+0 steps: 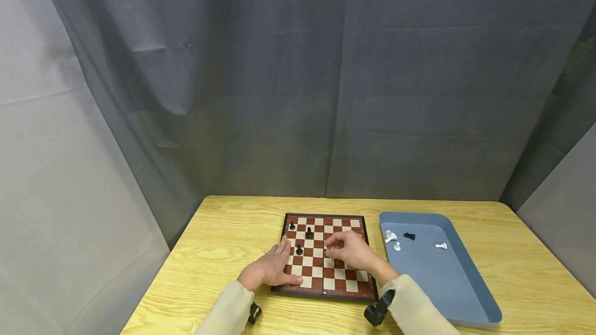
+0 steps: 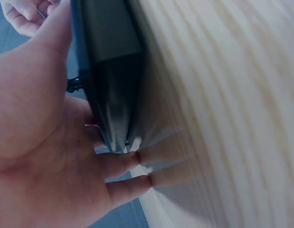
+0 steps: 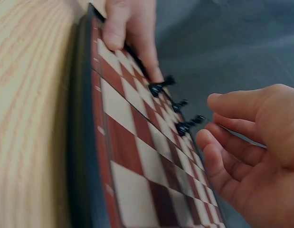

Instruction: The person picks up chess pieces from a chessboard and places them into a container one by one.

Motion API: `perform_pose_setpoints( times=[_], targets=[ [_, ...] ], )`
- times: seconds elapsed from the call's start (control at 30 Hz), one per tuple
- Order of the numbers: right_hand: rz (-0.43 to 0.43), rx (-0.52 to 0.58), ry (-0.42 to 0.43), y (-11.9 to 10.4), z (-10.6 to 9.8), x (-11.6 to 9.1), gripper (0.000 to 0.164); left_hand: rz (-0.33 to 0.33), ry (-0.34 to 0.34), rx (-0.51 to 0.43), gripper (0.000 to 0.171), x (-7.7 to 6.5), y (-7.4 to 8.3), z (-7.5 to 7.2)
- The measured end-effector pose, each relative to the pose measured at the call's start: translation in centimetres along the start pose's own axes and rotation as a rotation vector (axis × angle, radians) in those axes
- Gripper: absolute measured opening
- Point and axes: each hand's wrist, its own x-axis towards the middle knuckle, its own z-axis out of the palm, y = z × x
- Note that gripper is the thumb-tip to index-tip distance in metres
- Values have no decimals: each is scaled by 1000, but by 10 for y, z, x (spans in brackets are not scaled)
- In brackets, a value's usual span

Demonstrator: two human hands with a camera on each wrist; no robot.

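A red-and-white chessboard (image 1: 316,284) with a dark frame lies on the table. My left hand (image 1: 270,268) rests along its left edge, thumb over the near left squares. In the left wrist view two of its fingers (image 2: 130,187) reach down to the wood beside the board. Over the board's right half hovers my right hand (image 1: 351,249), its fingers loosely bent with nothing between them. Three black chess pieces stand on the left half: a pawn (image 1: 299,249) near the left fingers, a taller piece (image 1: 309,232), and a small one (image 1: 292,226) toward the far left corner.
Right of the board sits a blue-grey tray (image 1: 475,273). In it are several white chess pieces (image 1: 390,237), one lying apart (image 1: 441,246), and a toppled black piece (image 1: 410,235). Grey curtains (image 1: 279,92) hang behind the wooden table (image 1: 223,231).
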Motion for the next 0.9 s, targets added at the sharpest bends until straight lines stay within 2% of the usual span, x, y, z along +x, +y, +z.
perform_pose_setpoints(
  times=[0.13,0.3,0.9],
  targets=[
    [16,5,-22,1,14,7,20,-3,-3,-3,108,0,1,0],
    [12,14,-11,2,27,15,23,0,-6,1,108,-2,1,-1],
    [-20,-55,-20,1,49,36,27,1,-6,4,108,0,-1,-1]
  ],
)
